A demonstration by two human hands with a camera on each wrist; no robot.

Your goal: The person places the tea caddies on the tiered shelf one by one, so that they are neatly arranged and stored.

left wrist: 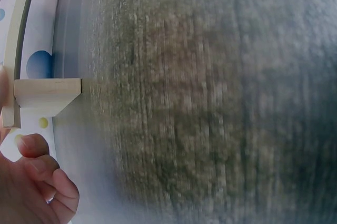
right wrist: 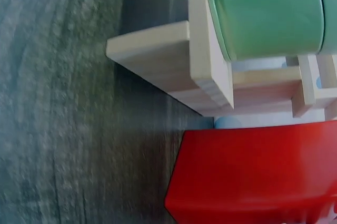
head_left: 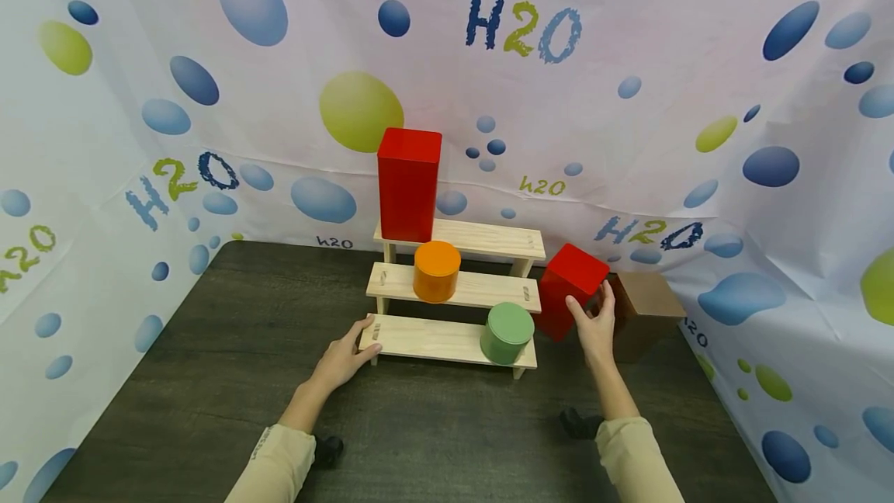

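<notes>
A pale wooden stand with three steps [head_left: 426,336] stands on the dark table. My left hand [head_left: 341,363] grips the left end of its lowest step, thumb on top. In the left wrist view, its other fingers [left wrist: 50,174] curl beside the plank's end. My right hand [head_left: 596,328] holds a tall red box [head_left: 571,278] by its right side, beside the stand's right end. This box looks tilted; whether its base touches the table I cannot tell. A green round tin [head_left: 507,334] sits at the right of the lowest step, also large in the right wrist view.
An orange round tin [head_left: 436,272] sits on the middle step. Another tall red box [head_left: 408,189] stands upright at the left of the top step. A brown box [head_left: 646,309] is right of my right hand. A dotted cloth [head_left: 461,84] hangs behind.
</notes>
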